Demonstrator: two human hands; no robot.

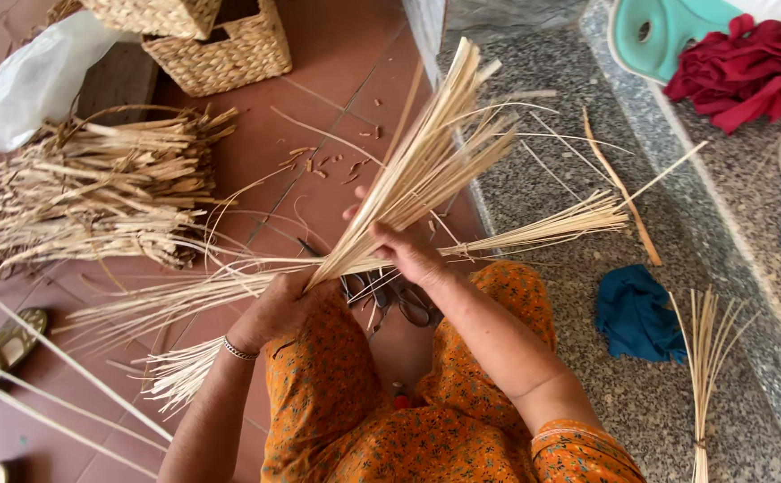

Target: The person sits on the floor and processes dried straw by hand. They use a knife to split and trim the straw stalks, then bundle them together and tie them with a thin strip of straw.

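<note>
Both hands, left hand point(276, 304) and right hand point(406, 252), fingers closed on reed bundle point(413, 174) above tiled floor point(337, 89), granite step point(578, 170) right.

Scissors point(399, 295) beneath strips point(426, 165), basket point(220, 49) beyond.

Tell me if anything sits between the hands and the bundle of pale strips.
Nothing visible does. The left hand and the right hand already grip the bundle of pale strips directly where the strands cross. The scissors lie below the hands on the floor, not between them and the strips.
</note>
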